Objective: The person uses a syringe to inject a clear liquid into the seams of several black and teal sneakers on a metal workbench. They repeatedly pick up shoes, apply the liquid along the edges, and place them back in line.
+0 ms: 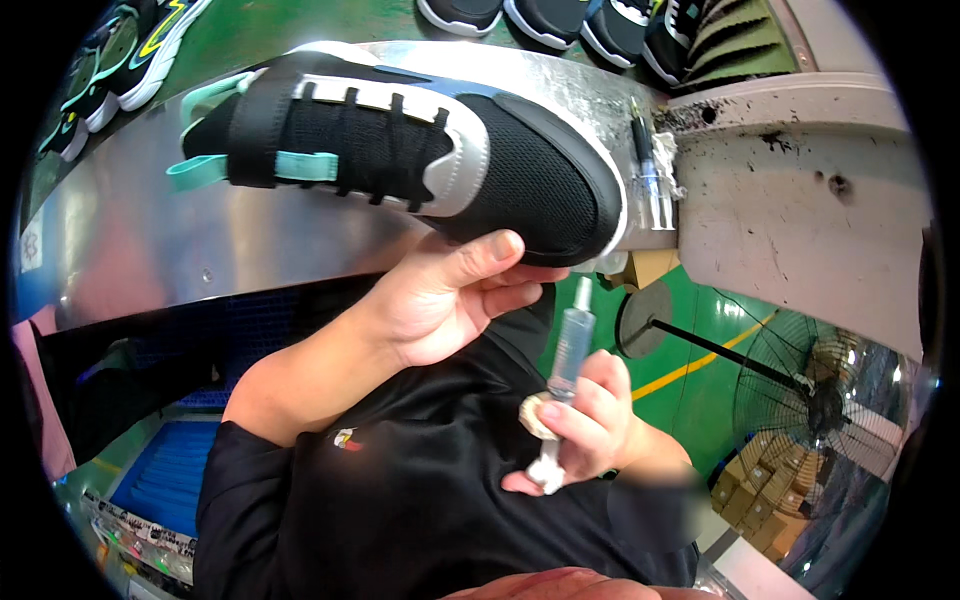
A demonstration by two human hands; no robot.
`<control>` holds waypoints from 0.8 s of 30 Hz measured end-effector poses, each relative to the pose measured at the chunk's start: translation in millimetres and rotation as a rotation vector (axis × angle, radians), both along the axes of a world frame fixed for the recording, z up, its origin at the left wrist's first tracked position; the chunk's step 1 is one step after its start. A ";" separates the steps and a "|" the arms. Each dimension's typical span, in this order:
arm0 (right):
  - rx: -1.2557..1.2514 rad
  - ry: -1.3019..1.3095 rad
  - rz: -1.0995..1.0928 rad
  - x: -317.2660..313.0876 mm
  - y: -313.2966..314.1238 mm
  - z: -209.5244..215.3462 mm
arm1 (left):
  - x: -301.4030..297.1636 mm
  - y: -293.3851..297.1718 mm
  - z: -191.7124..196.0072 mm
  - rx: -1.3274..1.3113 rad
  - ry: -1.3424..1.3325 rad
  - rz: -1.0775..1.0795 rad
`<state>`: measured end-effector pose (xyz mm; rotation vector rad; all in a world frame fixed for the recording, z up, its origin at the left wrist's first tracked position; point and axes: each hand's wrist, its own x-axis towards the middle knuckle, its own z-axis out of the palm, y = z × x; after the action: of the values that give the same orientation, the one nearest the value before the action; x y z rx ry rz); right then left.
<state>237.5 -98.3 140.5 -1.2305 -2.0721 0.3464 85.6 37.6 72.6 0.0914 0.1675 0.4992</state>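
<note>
While the black shoe [400, 155] stretches left to right over the metal counter [130, 240], toe rightmost, the left hand [450, 290] grips its near edge by that toe. On the shoe's near side, apart from it, the right hand [592, 420] clutches a syringe [573, 345], nozzle toward the toe, barrel crosswise to the shoe.

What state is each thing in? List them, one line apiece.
Black mesh sneaker with mint loops: held, upper facing the camera
Left hand: gripping the sneaker near its toe
Clear plastic syringe: held, tip toward the sneaker
Right hand: closed around the syringe
Black white-soled shoes: lined up
Brown cardboard boxes: stacked
</note>
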 end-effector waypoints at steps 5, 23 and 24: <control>0.005 -0.004 -0.109 21.5 -10.3 -9.4 | -14.2 -9.6 -17.3 -0.071 -0.005 -0.068; -0.646 0.942 -0.332 36.3 9.7 -31.5 | -69.2 -50.3 -99.5 0.016 0.068 -0.495; -0.608 1.065 -0.205 32.6 21.1 -28.4 | -66.1 -56.5 -109.4 0.041 0.099 -0.568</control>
<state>270.0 -77.1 112.1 -1.1661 -0.9268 1.2722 19.6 -18.8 -36.8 0.1972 0.2184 -0.0688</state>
